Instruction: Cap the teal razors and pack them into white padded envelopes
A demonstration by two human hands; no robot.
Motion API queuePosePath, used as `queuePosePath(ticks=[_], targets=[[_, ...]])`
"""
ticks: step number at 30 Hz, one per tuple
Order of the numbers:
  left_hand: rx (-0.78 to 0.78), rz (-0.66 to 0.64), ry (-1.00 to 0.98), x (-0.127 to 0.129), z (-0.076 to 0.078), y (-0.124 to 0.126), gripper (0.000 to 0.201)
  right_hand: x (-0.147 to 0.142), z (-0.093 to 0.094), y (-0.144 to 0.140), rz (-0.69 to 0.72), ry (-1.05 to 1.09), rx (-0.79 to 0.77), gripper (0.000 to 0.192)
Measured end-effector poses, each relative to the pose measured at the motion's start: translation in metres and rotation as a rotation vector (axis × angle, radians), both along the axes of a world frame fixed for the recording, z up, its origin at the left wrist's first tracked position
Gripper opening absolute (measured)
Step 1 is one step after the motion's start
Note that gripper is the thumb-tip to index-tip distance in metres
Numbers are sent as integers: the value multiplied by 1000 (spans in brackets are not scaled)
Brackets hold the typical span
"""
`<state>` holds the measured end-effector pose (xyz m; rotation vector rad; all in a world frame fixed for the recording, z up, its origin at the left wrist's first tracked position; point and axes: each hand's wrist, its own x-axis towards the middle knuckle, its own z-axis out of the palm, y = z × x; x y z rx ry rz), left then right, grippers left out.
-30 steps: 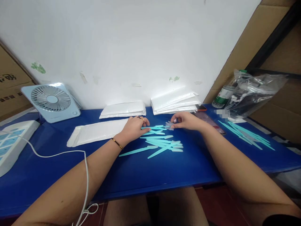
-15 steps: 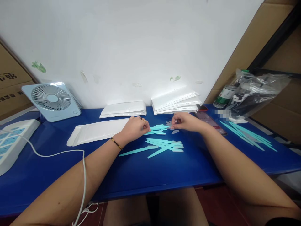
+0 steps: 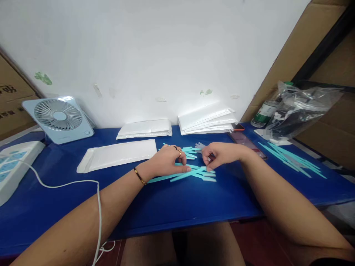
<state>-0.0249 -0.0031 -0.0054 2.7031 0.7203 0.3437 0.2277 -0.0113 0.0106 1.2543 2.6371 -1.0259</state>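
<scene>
Since 0.5 s ago, both hands have been brought nearer, from the far cluster of teal sticks (image 3: 191,151) down onto the near pile of teal sticks (image 3: 194,173), so picking now appears directed there. Relative to the white pouch (image 3: 119,155), this pile lies right and nearer, long axes running left-right, pale tips rightward. The left hand (image 3: 166,162) is laid on it with fingers curled; the right hand (image 3: 219,154) has fingertips pinched at the tips.

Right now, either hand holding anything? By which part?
Cannot tell a firm hold. Both hands, left and right, rest fingertips on the teal sticks lying on the table; nothing is lifted.
</scene>
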Motion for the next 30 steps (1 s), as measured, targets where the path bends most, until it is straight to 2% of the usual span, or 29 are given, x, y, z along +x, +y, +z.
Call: queuePosePath(ticks=[4,7,13,15,19,21,25,30], targets=[[33,-15,28,1,-1,1,36,0,3,2,-47,119,118,35],[103,60,37,-1,-3,9,35,4,0,6,-103,154,182,35],[161,220,25,-11,-10,27,28,18,-7,13,-379,62,271,39],[155,217,-4,-11,-12,27,32,16,-3,9,-357,55,269,40],[125,160,-5,-8,-9,20,31,1,5,-4,-108,7,125,28],[99,126,2,-5,-6,15,30,-6,5,-8,-48,-32,95,19],[56,48,13,-1,-3,5,30,-13,4,-10,-70,-10,171,6],[96,56,42,1,-5,4,27,-12,4,-9,-169,134,194,11]])
